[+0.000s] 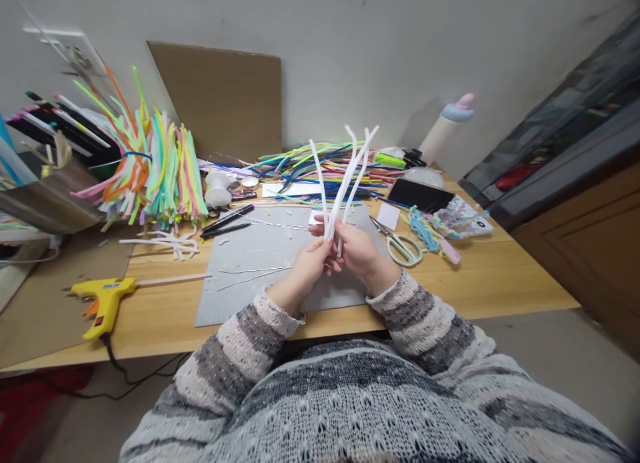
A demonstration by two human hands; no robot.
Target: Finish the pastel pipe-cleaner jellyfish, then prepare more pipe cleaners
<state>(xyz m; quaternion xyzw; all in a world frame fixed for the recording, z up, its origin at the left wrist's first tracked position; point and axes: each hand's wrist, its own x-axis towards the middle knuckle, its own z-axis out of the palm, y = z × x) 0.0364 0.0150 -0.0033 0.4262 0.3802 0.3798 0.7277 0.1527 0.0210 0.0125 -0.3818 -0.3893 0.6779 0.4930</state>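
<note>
Several white pipe cleaners (349,173) stand upright in a bunch between my two hands, their tops fanning apart. My left hand (316,259) is closed round the lower part of the bunch. Against it, my right hand (358,247) is closed on the same pipe cleaners from the right. Their lower ends are partly hidden by my fingers. Beneath the hands lies a grey cutting mat (240,256). Thin bare wires (255,273) rest on it to the left of my hands.
A yellow glue gun (107,299) lies at left, near short white pipe cleaners (173,241) and black pens (227,221). Scissors (404,249) and a phone (421,195) are at right. Colourful pipe cleaners (305,163) lie along the back, before a cardboard sheet (225,103).
</note>
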